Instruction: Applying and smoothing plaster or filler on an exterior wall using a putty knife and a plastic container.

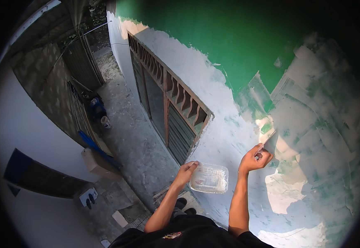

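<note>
My left hand (186,172) grips the rim of a see-through plastic tub (209,178) at its left corner, with whitish residue inside. To the right, my right hand (256,158) is closed around a putty knife (266,139). The thin blade points up and to the right, at the wall (246,173); whether its edge touches cannot be made out. Around it the wall is patchy, with white filler smeared over green paint (238,29). The green is unbroken higher up. Sunlight and the shadow of my arm fall across the surface beside my right hand.
A wooden window frame (166,84) with carved slats and a corrugated panel is set into the wall on the left. Below runs a concrete walkway (132,136). Across it stand a white wall (35,120), a cardboard box (98,163), a bucket (105,121) and dark sandals (89,201).
</note>
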`<state>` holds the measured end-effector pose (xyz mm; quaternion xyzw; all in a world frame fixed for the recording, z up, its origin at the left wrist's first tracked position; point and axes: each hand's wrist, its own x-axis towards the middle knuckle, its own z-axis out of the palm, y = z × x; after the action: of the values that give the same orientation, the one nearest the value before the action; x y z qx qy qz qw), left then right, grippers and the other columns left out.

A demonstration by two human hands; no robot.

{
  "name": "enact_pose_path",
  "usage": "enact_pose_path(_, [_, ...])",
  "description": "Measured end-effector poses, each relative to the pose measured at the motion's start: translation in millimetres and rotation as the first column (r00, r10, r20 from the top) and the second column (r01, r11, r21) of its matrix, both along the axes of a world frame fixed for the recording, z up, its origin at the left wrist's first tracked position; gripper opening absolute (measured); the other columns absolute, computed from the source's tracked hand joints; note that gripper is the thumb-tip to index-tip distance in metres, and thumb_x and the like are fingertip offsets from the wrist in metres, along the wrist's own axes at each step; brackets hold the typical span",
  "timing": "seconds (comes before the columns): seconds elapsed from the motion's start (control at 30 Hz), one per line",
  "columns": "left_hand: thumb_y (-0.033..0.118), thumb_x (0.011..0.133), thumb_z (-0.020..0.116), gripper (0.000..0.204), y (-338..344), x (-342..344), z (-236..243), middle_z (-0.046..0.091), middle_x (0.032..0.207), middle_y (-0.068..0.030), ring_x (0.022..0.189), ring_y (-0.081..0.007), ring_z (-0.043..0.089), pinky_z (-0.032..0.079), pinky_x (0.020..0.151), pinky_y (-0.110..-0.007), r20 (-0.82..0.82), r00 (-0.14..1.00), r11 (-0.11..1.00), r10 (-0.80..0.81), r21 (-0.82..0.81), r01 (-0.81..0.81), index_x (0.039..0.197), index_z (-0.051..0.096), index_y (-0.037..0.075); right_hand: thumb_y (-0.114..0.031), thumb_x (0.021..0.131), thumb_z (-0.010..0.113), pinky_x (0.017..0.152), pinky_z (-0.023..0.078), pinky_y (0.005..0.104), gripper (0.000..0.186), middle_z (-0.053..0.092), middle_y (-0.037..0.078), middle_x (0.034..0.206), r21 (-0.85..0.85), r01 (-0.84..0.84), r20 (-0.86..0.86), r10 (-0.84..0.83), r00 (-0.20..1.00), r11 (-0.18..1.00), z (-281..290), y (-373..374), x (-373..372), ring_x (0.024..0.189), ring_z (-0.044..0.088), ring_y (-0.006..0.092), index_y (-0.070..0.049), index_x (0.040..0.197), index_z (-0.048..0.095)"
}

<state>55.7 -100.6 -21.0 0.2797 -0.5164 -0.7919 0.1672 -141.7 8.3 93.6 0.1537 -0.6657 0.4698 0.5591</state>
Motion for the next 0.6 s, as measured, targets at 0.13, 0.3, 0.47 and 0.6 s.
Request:
enact_pose_path(0.13, [0.033, 0.101, 0.056, 0.034, 8.0, -0.5, 3.6, 0.065, 0.087, 0.0014, 0.081, -0.0091, 0.054, 0.045, 0.076, -0.026, 0.002, 1.0, 0.998, 0.0, 0.059, 0.0, 0.101, 0.071, 0.003, 0.004, 0.079, 0.071, 0.049, 0.04, 0.0345, 0.024, 0.05, 0.01, 0.079, -0.039, -0.056, 0.02, 0.057, 0.998, 0.998, -9.7, -20.9, -18.3, 0.07, 0.051, 0.0259, -0.003, 0.075, 0.049])
enact_pose_path(0.3, [0.033, 0.101, 0.057, 0.034, 7.1, 0.0, -9.9, 0.067, 0.09, -0.0004, 0.085, -0.0109, 0.057, 0.046, 0.079, -0.028, 0.018, 1.0, 0.998, 0.005, 0.063, -0.006, 0.104, 0.071, 0.002, 0.006, 0.074, 0.075, 0.066, 0.049, 0.0431, 0.026, 0.055, 0.015, 0.087, -0.053, -0.031, -0.022, 0.029, 0.999, 0.998, -8.5, -53.3, -36.6, 0.079, 0.06, 0.0349, -0.003, 0.079, 0.051])
enact_pose_path(0.47, [0.032, 0.101, 0.057, 0.034, 6.9, -2.8, -13.4, 0.068, 0.095, -0.0021, 0.087, -0.0116, 0.058, 0.047, 0.08, -0.028, 0.04, 0.999, 0.999, 0.011, 0.047, -0.013, 0.109, 0.07, 0.002, 0.008, 0.074, 0.073, 0.067, 0.047, 0.0438, 0.027, 0.055, 0.014, 0.088, -0.066, -0.017, -0.038, 0.015, 0.999, 0.998, -6.8, -69.9, -45.7, 0.08, 0.059, 0.0349, -0.003, 0.079, 0.048])
enact_pose_path(0.6, [0.029, 0.102, 0.054, 0.033, 10.4, -8.0, -9.4, 0.068, 0.095, -0.0028, 0.086, -0.0117, 0.06, 0.047, 0.08, -0.027, 0.048, 0.999, 0.998, -0.001, 0.064, -0.002, 0.109, 0.069, 0.0, 0.008, 0.073, 0.072, 0.069, 0.046, 0.0434, 0.029, 0.055, 0.014, 0.089, -0.09, -0.001, -0.012, 0.0, 1.0, 0.996, -3.7, -80.2, -47.5, 0.08, 0.058, 0.0353, -0.002, 0.085, 0.047])
